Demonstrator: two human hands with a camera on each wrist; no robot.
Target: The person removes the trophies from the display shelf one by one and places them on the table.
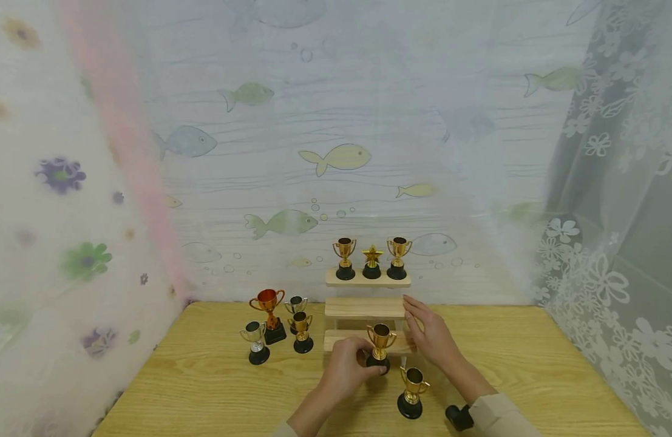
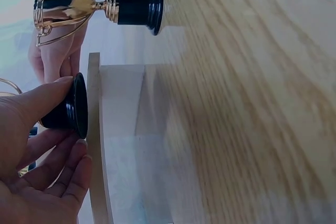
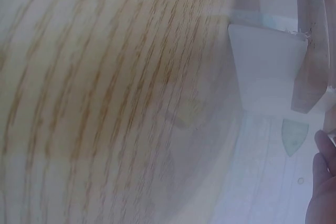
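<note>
My left hand point(image 1: 343, 367) pinches the black base of a small gold trophy cup point(image 1: 380, 337) at the lowest board of a three-step wooden stand point(image 1: 363, 308). In the left wrist view that trophy's base point(image 2: 79, 106) is right at the board point(image 2: 94, 145), with thumb and fingers around it. My right hand point(image 1: 433, 334) touches the right end of the middle board, fingers fairly straight; only fingertips point(image 3: 325, 148) show at the right wrist view's edge. On the table in front stands another gold trophy cup point(image 1: 413, 388), between the two forearms.
The top board point(image 1: 368, 283) bears two gold cups and a gold star trophy point(image 1: 372, 258). Left of the stand are a larger copper-orange cup point(image 1: 268, 303), two silver cups and a gold cup point(image 1: 301, 331). A black object point(image 1: 458, 417) lies by the right sleeve. Patterned curtains surround the table.
</note>
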